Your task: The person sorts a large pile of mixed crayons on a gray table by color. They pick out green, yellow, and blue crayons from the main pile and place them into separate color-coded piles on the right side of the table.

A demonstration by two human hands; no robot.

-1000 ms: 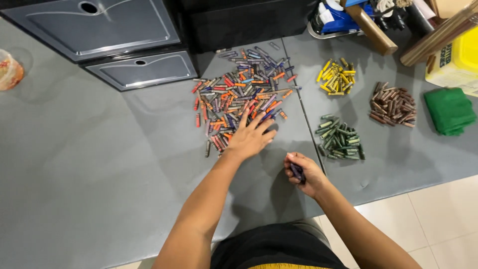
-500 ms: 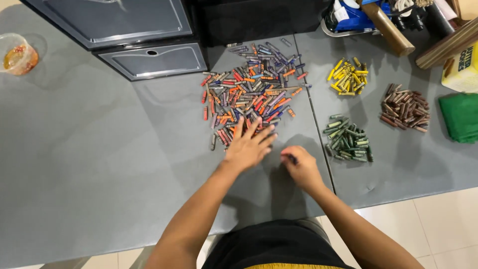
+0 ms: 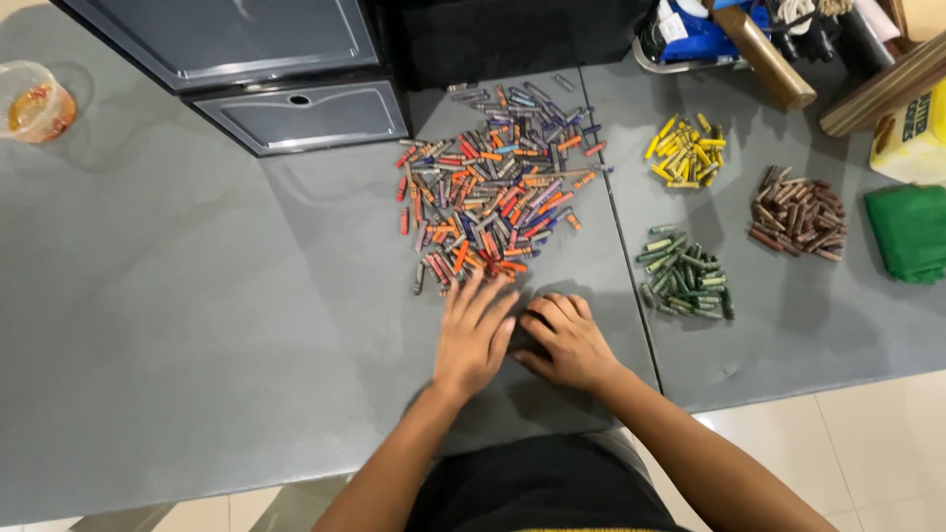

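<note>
1. I see my left hand [image 3: 473,333] lying flat on the grey table [image 3: 197,345], fingers spread, the fingertips just touching the near edge of the mixed pile of crayons [image 3: 493,187]. It has hold of nothing.
2. My right hand [image 3: 564,340] rests just beside the left one, fingers curled loosely down on the table. I cannot tell whether a crayon sits under the palm; none shows.
3. The mixed pile lies mid-table, towards the far edge, in front of a grey drawer unit [image 3: 286,79]. Orange, red, blue, purple and grey pieces are all jumbled together there.
4. Done so far, as I judge it: three single-colour heaps stand apart on the right part of the table, a yellow heap [image 3: 685,153] towards the far edge, a brown heap [image 3: 798,212] beside it, and a green heap [image 3: 685,276] nearer the front edge.
5. Left: the bulk. The mixed pile is far larger than any sorted heap, so I'd call the sorting well under half done.
</note>
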